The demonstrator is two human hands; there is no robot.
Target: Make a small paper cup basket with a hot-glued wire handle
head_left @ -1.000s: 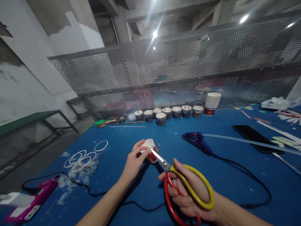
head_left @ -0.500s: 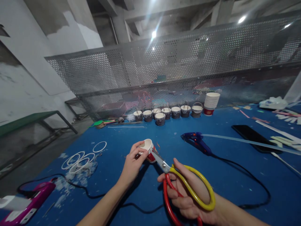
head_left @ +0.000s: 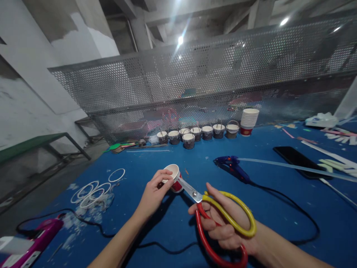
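Observation:
My left hand grips a red and white paper cup by its rim, tilted a little above the blue table. My right hand is closed round a pair of scissors with one yellow and one red handle. The blades touch the cup's side just below the rim, and their tips are hard to make out against it. Beyond the scissors lies a blue glue gun with a long clear glue stick in it.
Several small dark buckets with wire handles line the back beside a stack of paper cups. White rings lie at left, near a magenta power strip. A black phone lies at right. Black cords cross the table.
The cup and left hand have shifted slightly left. The scissor handles have spread farther apart at the bottom, the red one moving to the right. The whole view has moved slightly.

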